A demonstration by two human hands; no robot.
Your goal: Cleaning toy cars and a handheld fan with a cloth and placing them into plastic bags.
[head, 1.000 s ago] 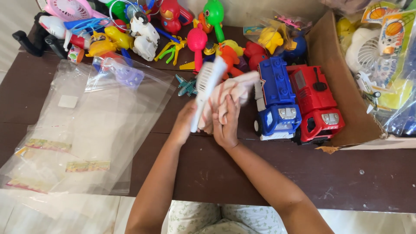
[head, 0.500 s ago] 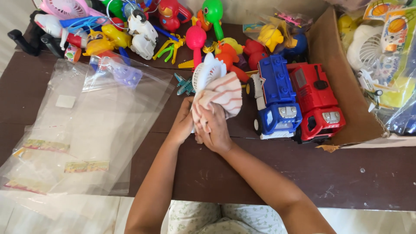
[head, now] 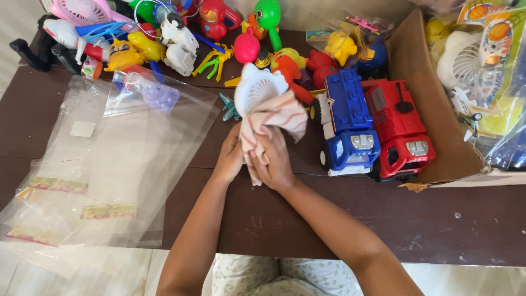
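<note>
Dark desk [head: 307,219], toys scattered; we see left hand [head: 230,156] and right hand [head: 274,161], both grips clamped on striped cloth [head: 274,118] wrapping white handheld fan [head: 256,87].

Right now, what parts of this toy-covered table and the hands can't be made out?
- Lower body of the white toy fan: head view, wrapped in the striped cloth.
- Left hand fingertips: behind the cloth.
- Right hand palm: turned away, pressed into the cloth.
- Pink fan: cut by the top edge.
- Cardboard box contents: partly behind glossy bags, cut by the right edge.
- Labels on the clear plastic bags: too small.
</note>
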